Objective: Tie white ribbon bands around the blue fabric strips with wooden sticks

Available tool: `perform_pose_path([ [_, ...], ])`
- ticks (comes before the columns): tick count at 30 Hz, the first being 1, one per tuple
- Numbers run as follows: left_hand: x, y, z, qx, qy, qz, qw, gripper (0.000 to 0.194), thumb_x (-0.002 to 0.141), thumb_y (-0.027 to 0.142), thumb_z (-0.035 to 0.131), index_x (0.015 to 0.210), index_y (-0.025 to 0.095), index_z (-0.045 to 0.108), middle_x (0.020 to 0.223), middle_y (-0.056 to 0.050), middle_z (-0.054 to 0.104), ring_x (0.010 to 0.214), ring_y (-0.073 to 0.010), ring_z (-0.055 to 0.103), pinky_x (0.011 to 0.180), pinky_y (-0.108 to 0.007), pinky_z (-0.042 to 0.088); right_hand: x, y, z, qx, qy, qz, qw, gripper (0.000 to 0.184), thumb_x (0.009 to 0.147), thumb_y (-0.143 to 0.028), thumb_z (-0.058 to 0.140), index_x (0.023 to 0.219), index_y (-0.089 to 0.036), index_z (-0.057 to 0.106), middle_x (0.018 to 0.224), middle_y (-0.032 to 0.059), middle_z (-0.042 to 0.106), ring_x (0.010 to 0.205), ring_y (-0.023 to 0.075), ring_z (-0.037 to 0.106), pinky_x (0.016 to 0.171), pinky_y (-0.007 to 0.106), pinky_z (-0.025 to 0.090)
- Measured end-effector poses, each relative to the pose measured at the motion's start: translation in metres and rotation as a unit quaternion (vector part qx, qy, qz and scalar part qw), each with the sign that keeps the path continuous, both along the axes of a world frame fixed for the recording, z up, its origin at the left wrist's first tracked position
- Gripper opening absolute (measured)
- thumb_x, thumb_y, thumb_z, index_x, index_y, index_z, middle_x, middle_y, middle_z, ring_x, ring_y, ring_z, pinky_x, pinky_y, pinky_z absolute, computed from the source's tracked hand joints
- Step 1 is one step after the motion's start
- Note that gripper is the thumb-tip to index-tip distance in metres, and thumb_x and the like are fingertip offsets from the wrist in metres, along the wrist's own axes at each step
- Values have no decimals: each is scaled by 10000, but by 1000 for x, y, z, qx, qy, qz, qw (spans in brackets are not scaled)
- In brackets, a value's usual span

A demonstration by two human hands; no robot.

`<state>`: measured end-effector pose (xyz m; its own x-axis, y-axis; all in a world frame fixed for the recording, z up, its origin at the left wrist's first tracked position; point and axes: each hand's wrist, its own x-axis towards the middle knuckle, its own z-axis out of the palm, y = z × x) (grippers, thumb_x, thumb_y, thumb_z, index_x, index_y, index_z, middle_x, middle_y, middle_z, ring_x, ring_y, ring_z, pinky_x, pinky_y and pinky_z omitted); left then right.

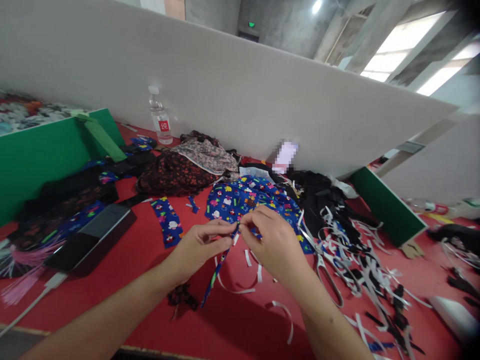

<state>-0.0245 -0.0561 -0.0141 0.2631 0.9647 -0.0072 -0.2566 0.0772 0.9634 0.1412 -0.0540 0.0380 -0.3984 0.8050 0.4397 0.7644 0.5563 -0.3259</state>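
My left hand (200, 245) and my right hand (272, 240) meet above the red table (142, 260), fingers pinched together on a narrow strip of blue printed fabric (217, 272) that hangs down towards me. Just behind the hands lies a larger piece of blue cartoon-print cloth (243, 197). A short blue fabric strip (167, 221) lies flat to the left of my left hand. Scissors (326, 260) rest on the table right of my right hand.
A dark power bank (93, 237) with a white cable sits at the left. Floral and black cloths (180, 170) pile up by a water bottle (160, 117) at the white partition. White and black strips (367, 270) litter the right. Green dividers (37, 155) flank the table.
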Motion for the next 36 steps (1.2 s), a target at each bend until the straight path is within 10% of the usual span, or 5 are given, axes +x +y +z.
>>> perform_pose_path([
  [24, 1, -1, -3, -109, -66, 5, 992, 305, 583, 284, 813, 881, 248, 753, 960, -39, 742, 868, -171, 652, 882, -318, 467, 0, 4, 5, -48, 24, 12, 998, 121, 829, -116, 520, 736, -171, 574, 759, 30, 562, 703, 146, 526, 660, 262, 413],
  [36, -1, 0, -7, -8, -6, -4, 1000, 225, 667, 237, 758, 889, 269, 752, 992, -18, 720, 976, -176, 614, 916, -298, 453, 1, 2, 2, -20, -2, 20, 1000, 127, 826, -123, 508, 730, -168, 578, 750, 40, 576, 714, 158, 529, 682, 284, 418],
])
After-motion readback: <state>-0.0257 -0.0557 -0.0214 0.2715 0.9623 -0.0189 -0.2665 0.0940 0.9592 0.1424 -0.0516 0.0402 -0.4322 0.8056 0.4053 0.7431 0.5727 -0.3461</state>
